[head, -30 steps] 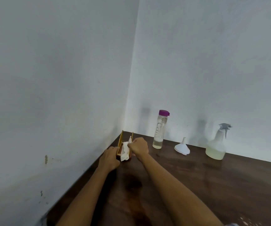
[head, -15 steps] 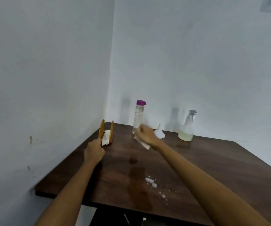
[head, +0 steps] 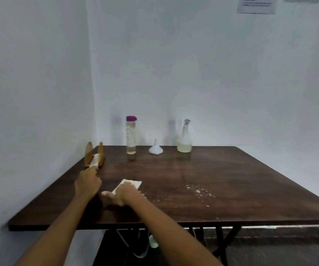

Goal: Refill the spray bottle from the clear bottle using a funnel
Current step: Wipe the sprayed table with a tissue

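My right hand (head: 128,192): palm down, fingers flat, pressing a white tissue (head: 130,184) on the table (head: 231,179). My left hand (head: 87,184): loosely curled, fingertips at the napkin holder (head: 94,155); grip unclear. Clear bottle (head: 131,135), funnel (head: 156,149), spray bottle (head: 184,138): upright along the far edge.

We see three items lined up along the far edge of the desk (head: 231,189), all upright and well apart. Clear bottle (head: 131,137): tall, slim, purple cap on, small amount of liquid at the bottom. Funnel (head: 156,149): white, sits inverted, wide mouth down, spout up, between the two bottles. Spray bottle (head: 184,138): translucent, grey trigger head fitted, pale yellowish liquid low in its base.
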A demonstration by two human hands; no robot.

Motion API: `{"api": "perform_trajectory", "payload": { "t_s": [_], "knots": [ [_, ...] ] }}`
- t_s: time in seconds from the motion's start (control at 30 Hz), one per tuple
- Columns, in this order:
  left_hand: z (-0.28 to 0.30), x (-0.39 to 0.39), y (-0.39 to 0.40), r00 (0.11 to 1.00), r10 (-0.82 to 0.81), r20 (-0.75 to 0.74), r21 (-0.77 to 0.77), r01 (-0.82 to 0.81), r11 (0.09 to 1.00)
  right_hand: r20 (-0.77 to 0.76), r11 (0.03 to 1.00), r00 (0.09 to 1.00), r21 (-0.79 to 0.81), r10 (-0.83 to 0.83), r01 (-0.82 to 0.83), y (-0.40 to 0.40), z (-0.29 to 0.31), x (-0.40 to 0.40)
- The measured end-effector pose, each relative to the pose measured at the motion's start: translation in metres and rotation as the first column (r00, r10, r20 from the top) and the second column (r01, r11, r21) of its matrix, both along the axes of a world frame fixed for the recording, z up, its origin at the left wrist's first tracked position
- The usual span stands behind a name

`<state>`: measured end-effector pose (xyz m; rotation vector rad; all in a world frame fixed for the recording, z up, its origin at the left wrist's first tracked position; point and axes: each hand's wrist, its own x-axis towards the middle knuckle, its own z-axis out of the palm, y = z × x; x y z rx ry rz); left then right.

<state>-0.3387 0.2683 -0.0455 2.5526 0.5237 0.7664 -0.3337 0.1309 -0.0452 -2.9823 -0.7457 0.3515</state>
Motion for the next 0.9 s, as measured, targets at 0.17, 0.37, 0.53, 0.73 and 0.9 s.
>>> {"api": "perform_trajectory", "payload": {
  "t_s": [0.17,0.37,0.53,0.73,0.9],
  "knots": [
    [-0.002,0.010,-0.025,0.998,-0.066,-0.015,0.022,0.066,0.998,-0.017,0.992,0.994,0.055,-0.110,0.110,-0.041,0.014,0.004],
    [-0.003,0.023,-0.062,0.985,-0.153,-0.081,0.049,0.157,0.986,0.002,0.914,0.916,0.057,-0.401,0.401,-0.183,0.025,0.030],
    [-0.010,0.029,-0.077,0.982,-0.164,-0.089,0.046,0.169,0.985,0.059,0.753,0.751,0.002,-0.657,0.658,-0.324,0.030,0.027],
    [-0.008,0.030,-0.054,0.981,-0.190,-0.041,-0.002,0.190,0.982,0.091,0.667,0.664,0.008,-0.742,0.745,-0.414,0.009,0.037],
    [-0.011,0.012,-0.027,0.989,-0.149,-0.008,-0.008,0.149,0.989,0.073,0.769,0.766,0.086,-0.639,0.633,-0.343,0.002,0.039]
  ]
}}
